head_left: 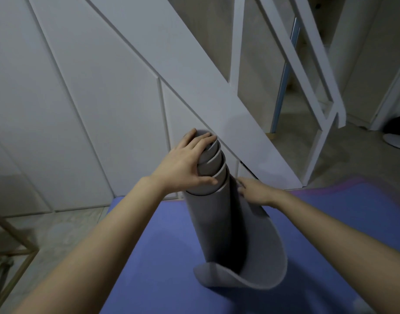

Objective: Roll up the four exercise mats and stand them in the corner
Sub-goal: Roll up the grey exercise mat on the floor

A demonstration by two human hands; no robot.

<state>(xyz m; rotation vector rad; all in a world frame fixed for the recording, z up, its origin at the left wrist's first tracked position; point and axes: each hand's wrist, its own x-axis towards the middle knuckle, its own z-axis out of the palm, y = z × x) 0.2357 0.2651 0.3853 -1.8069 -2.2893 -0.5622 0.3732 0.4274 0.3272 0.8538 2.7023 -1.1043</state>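
Note:
A grey exercise mat (213, 223) stands rolled and upright in the middle of the view. Its inner turns stick out at the top like a telescope, and its loose outer flap curls open at the bottom. My left hand (190, 162) grips the protruding top of the roll, fingers over the rim and thumb on the near side. My right hand (254, 189) touches the roll's right side with fairly straight fingers, partly hidden behind it. The roll stands on a blue mat (153, 257) lying flat on the floor. A purple mat's edge (353, 184) shows past the blue one at the right.
White slanted panelling under a staircase (92, 98) fills the left and back. The white stair stringer and railing (319, 91) run diagonally behind the roll. A wooden frame (15, 241) stands at the lower left. A dark object and a white round base (398, 137) sit far right.

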